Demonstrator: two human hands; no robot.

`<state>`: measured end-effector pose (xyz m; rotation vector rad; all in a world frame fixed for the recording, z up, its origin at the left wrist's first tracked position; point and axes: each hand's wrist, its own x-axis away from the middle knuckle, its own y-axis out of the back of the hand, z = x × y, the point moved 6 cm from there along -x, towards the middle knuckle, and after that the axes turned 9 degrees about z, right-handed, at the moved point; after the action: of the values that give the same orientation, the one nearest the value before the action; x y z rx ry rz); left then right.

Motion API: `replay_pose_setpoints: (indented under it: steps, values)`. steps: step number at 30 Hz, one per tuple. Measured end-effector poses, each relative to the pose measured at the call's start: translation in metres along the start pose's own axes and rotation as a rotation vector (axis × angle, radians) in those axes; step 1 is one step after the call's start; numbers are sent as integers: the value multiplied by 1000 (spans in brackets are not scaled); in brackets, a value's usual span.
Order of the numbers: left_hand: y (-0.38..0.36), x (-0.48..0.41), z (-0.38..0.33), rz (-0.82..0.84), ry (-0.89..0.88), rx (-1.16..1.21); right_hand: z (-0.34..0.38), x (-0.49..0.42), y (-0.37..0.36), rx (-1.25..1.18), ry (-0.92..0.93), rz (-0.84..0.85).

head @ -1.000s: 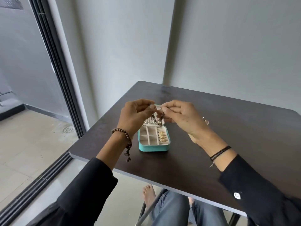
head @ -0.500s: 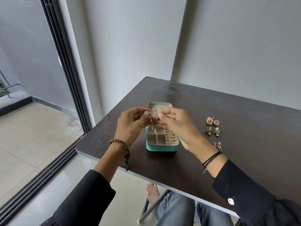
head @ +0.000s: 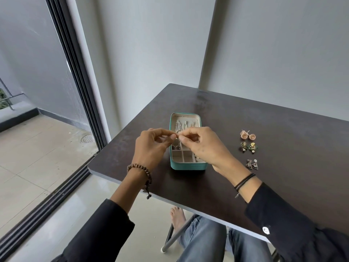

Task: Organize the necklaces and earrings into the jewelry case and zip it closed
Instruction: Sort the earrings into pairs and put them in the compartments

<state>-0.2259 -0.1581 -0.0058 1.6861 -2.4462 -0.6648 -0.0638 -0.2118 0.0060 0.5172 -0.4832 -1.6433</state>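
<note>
My left hand point(head: 151, 146) and right hand point(head: 202, 146) pinch one thin piece point(head: 177, 136), too fine to name, fingertip to fingertip. The open case point(head: 188, 166) lies straight beneath them, near the table's point(head: 273, 195) left edge, its length running away from me. Loose earrings point(head: 249, 146) lie rightward, nearer my right hand. I can read no writing.

Open teal jewelry case point(head: 188, 166) near the table's point(head: 273, 118) front-left corner. Above it, left hand point(head: 151, 146) and right hand point(head: 204, 147) pinching a small silvery piece point(head: 177, 136) between fingertips. Three earring pairs point(head: 249, 147) lined up to its right.
</note>
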Motion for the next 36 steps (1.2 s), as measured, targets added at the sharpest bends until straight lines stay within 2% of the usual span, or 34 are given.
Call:
replay_pose_setpoints:
  steps: [9,21,29,36]
  values:
    - [-5,-2,3,38,26,-176,-1,-5,-4,152,-1,-6]
    - [-11,7,-31,-26,-50,-218,-3,22,27,133,58,-128]
    - [-85,17,-76,123,-190,-193,-29,65,75,126,8,-222]
    - [-156,23,-86,262,-169,-215,-75,100,120,212,-146,-355]
